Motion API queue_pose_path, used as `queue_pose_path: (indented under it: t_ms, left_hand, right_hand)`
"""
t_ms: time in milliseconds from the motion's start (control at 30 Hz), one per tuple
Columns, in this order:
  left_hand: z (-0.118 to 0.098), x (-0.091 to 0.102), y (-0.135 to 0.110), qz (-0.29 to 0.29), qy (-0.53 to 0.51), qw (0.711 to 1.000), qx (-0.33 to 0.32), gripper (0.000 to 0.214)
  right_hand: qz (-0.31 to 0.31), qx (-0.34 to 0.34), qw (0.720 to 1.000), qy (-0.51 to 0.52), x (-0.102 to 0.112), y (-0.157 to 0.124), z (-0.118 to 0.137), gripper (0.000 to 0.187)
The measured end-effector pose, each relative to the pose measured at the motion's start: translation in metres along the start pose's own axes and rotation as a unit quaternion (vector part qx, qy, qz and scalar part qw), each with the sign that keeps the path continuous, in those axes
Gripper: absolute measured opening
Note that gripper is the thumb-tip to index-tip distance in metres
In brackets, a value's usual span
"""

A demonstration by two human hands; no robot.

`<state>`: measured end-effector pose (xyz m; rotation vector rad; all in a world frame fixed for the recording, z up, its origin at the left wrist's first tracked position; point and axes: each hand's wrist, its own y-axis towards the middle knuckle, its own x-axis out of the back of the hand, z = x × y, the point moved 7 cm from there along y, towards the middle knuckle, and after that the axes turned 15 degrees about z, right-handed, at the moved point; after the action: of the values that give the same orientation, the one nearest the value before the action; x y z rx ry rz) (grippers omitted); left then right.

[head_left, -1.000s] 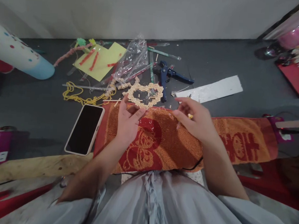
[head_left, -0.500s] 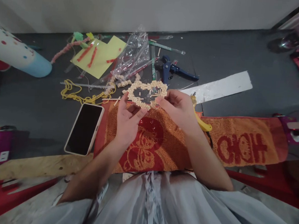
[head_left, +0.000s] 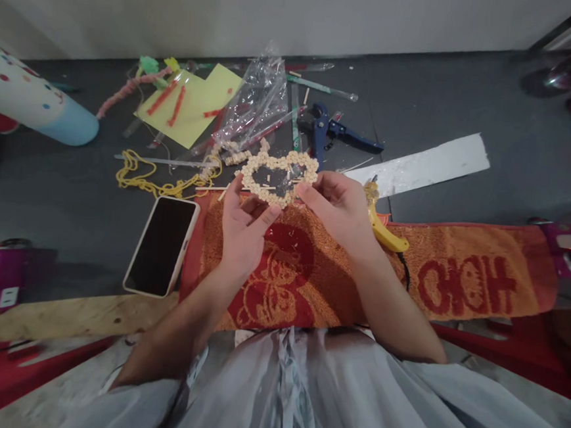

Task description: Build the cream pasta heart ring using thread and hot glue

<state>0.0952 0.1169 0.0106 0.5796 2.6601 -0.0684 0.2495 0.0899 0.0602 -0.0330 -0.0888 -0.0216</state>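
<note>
A cream-coloured, heart-shaped frame [head_left: 254, 174] built of many small round pieces is held up between both hands. My left hand [head_left: 245, 227] pinches its lower left part between thumb and fingers. On the right side, my right hand [head_left: 343, 205] grips the frame with thumb and bent fingers. Through its opening, several thin pale sticks show on the dark table. Beneath the hands lies an orange and red towel [head_left: 285, 280]. A yellow glue gun [head_left: 387, 234] rests on the towel just right of my right hand.
Behind the frame are a clear plastic bag [head_left: 258, 96], a blue cutter [head_left: 321, 132] and a yellow sheet [head_left: 190, 104]. Yellow yarn [head_left: 140, 175] and a phone [head_left: 161, 247] lie on the left. A white strip [head_left: 428, 162] lies on the right; a dotted cylinder [head_left: 42, 102] is at far left.
Both hands keep the same hold on the heart-shaped frame, which has tipped very slightly. The surroundings shift a little in view; nothing is let go or picked up.
</note>
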Motion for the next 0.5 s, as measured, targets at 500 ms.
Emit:
queue_pose_path:
  t_ms: [500]
  left_hand:
    - [-0.0021, -0.0008, -0.0017, -0.017, -0.007, 1.000, 0.002, 0.085]
  right_hand:
    - [-0.002, 0.002, 1.000, -0.003, -0.0021, -0.0001, -0.0036, 0.046]
